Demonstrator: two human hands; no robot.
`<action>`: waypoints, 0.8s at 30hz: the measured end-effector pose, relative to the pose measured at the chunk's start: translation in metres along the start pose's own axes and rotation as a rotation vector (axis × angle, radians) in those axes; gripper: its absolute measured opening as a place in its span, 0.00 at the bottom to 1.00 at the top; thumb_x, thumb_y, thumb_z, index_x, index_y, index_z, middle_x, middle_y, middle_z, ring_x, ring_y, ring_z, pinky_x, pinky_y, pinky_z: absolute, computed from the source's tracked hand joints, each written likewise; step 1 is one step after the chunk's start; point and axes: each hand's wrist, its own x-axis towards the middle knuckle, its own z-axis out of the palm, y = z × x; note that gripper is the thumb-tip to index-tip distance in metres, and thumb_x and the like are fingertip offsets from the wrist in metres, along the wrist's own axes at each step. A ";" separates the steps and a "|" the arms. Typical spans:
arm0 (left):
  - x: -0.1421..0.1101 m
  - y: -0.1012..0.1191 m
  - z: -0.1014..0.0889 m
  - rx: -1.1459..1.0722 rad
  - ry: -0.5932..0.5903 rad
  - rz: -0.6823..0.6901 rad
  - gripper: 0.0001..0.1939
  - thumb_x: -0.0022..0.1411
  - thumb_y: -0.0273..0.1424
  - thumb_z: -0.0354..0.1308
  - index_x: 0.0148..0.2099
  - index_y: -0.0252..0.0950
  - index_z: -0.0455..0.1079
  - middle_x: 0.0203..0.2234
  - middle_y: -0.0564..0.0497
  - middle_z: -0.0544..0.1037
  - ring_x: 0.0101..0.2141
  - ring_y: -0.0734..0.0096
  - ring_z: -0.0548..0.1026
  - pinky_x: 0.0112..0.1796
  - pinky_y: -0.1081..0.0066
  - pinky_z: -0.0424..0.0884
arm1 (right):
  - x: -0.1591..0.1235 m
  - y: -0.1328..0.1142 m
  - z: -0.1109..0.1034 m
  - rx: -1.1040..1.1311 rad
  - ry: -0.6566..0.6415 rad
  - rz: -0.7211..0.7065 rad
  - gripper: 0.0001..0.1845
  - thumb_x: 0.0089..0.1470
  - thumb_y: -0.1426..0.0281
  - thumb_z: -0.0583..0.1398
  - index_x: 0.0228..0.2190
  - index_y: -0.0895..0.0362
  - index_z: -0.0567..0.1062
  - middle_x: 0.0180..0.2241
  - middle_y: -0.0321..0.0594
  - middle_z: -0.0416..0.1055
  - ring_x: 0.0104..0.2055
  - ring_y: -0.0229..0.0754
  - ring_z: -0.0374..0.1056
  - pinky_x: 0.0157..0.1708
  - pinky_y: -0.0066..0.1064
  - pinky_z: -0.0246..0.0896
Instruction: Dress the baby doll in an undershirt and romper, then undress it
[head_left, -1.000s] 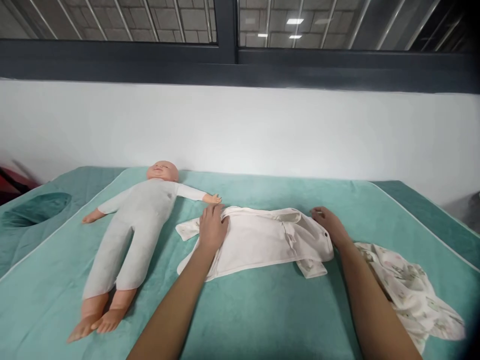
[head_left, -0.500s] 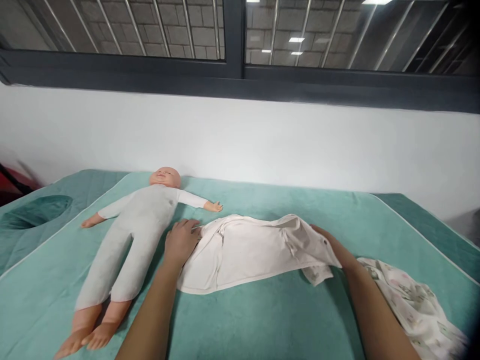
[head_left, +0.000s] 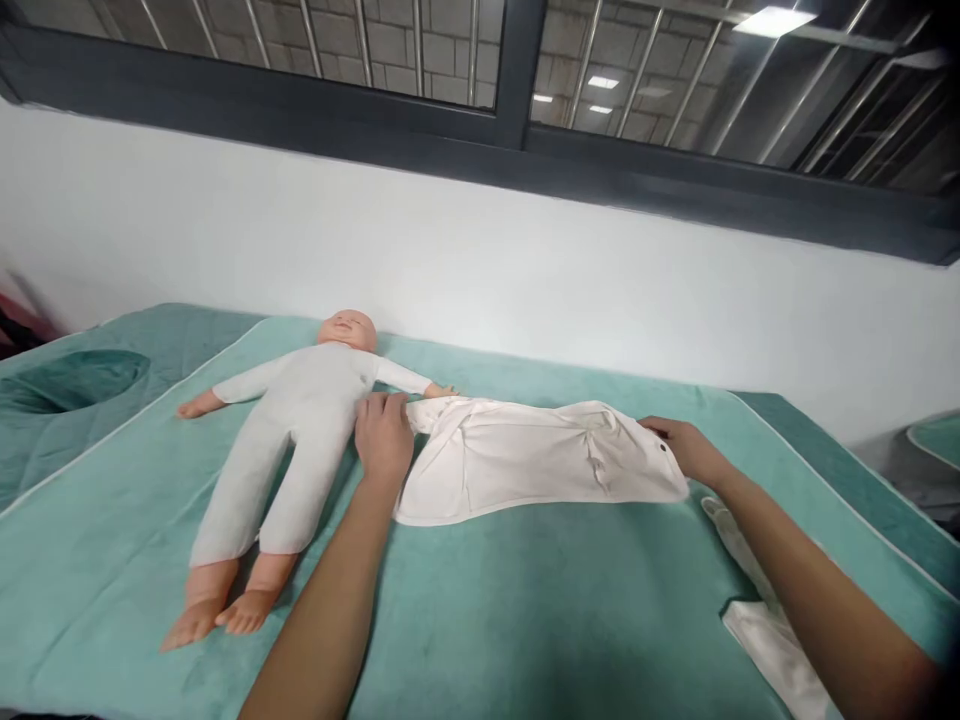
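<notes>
A cream baby shirt (head_left: 525, 455) lies spread on the green bed cover, its hem toward me. At the shirt's left end my left hand (head_left: 385, 435) is closed, its curled fingers at the sleeve; the exact grip is partly hidden. My right hand (head_left: 686, 452) pinches the far right part of the shirt, close to a small dark snap. A baby doll (head_left: 311, 400) in a white bodysuit lies on its back left of the shirt. The doll's outstretched hand comes close to the shirt's left sleeve.
The green bed cover (head_left: 540, 610) spans the bed, with a face hole (head_left: 82, 380) at far left. More pale cloth (head_left: 776, 655) lies beneath my right forearm. Behind the bed stand a white wall (head_left: 480, 270) and a dark-framed window (head_left: 517, 80).
My view has shifted and tilted. The shirt's left sleeve now shows stretched out beside my left hand. At the right, the hanging corner of the shirt lies flatter, and my right hand shows more fully.
</notes>
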 end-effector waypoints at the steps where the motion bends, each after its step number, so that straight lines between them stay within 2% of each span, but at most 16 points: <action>1: -0.002 0.005 -0.001 -0.025 0.001 0.027 0.14 0.67 0.29 0.47 0.48 0.35 0.72 0.45 0.40 0.73 0.49 0.51 0.67 0.48 0.55 0.66 | 0.007 0.001 -0.006 -0.073 -0.012 0.004 0.15 0.55 0.63 0.55 0.39 0.50 0.80 0.40 0.37 0.79 0.42 0.51 0.73 0.41 0.38 0.63; 4: -0.020 0.034 -0.005 -0.227 -0.068 0.200 0.14 0.69 0.31 0.47 0.51 0.37 0.71 0.47 0.42 0.73 0.51 0.55 0.68 0.51 0.56 0.65 | 0.028 0.001 -0.017 -0.338 -0.002 -0.039 0.17 0.60 0.63 0.52 0.39 0.50 0.80 0.42 0.41 0.78 0.44 0.51 0.71 0.43 0.40 0.62; 5: -0.030 0.046 -0.007 -0.317 -0.140 0.303 0.14 0.69 0.33 0.47 0.52 0.39 0.70 0.47 0.43 0.74 0.51 0.57 0.68 0.52 0.57 0.65 | 0.034 -0.001 -0.016 -0.439 0.045 -0.047 0.17 0.60 0.65 0.52 0.40 0.51 0.80 0.43 0.44 0.78 0.46 0.53 0.70 0.45 0.42 0.61; 7: -0.051 0.070 -0.009 -0.448 -0.356 0.588 0.15 0.69 0.36 0.50 0.54 0.42 0.69 0.48 0.46 0.74 0.51 0.60 0.70 0.52 0.59 0.65 | 0.039 -0.010 -0.008 -0.596 0.169 -0.035 0.19 0.58 0.72 0.52 0.46 0.54 0.78 0.47 0.50 0.75 0.50 0.55 0.67 0.47 0.46 0.60; 9: -0.069 0.087 -0.011 -0.482 -0.550 0.801 0.19 0.65 0.42 0.56 0.55 0.43 0.69 0.49 0.46 0.73 0.51 0.60 0.70 0.52 0.60 0.66 | 0.032 -0.024 0.011 -0.614 0.252 -0.046 0.22 0.58 0.74 0.51 0.51 0.56 0.74 0.52 0.52 0.72 0.53 0.56 0.65 0.48 0.47 0.60; 10: -0.075 0.091 -0.012 -0.475 -0.613 0.850 0.21 0.62 0.43 0.59 0.55 0.43 0.69 0.49 0.46 0.73 0.51 0.59 0.70 0.51 0.60 0.66 | 0.024 -0.032 0.024 -0.571 0.258 -0.078 0.21 0.59 0.74 0.51 0.52 0.56 0.73 0.52 0.52 0.71 0.53 0.55 0.65 0.48 0.46 0.61; 13: -0.079 0.086 -0.015 -0.428 -0.679 0.837 0.21 0.59 0.40 0.63 0.53 0.41 0.70 0.47 0.47 0.73 0.48 0.58 0.70 0.49 0.60 0.66 | -0.018 -0.053 0.065 -0.414 0.241 -0.232 0.17 0.65 0.65 0.50 0.49 0.54 0.74 0.49 0.49 0.72 0.52 0.53 0.66 0.49 0.44 0.62; 15: -0.073 0.075 -0.016 -0.402 -0.686 0.803 0.17 0.59 0.35 0.62 0.51 0.42 0.71 0.46 0.48 0.73 0.46 0.60 0.71 0.48 0.61 0.66 | -0.049 -0.061 0.087 -0.345 0.167 -0.340 0.17 0.64 0.61 0.52 0.49 0.52 0.73 0.50 0.48 0.72 0.53 0.52 0.67 0.51 0.44 0.61; 18: -0.065 0.063 -0.016 -0.364 -0.687 0.773 0.15 0.58 0.29 0.59 0.49 0.42 0.72 0.43 0.48 0.74 0.44 0.61 0.73 0.45 0.63 0.67 | -0.077 -0.061 0.106 -0.295 0.145 -0.376 0.17 0.64 0.59 0.55 0.51 0.49 0.72 0.52 0.45 0.71 0.55 0.52 0.66 0.52 0.45 0.61; 21: -0.063 0.065 -0.018 -0.336 -0.691 0.754 0.16 0.57 0.22 0.53 0.45 0.42 0.73 0.39 0.50 0.76 0.41 0.63 0.75 0.41 0.65 0.67 | -0.074 -0.058 0.109 -0.290 0.168 -0.363 0.13 0.65 0.61 0.53 0.45 0.50 0.75 0.47 0.45 0.73 0.50 0.50 0.68 0.49 0.43 0.61; 24: -0.062 0.072 -0.023 -0.387 -0.716 0.690 0.16 0.56 0.21 0.50 0.41 0.42 0.73 0.36 0.53 0.78 0.38 0.66 0.75 0.36 0.68 0.66 | -0.057 -0.059 0.105 -0.306 0.121 -0.375 0.15 0.67 0.64 0.50 0.38 0.53 0.75 0.40 0.45 0.75 0.45 0.49 0.68 0.46 0.41 0.61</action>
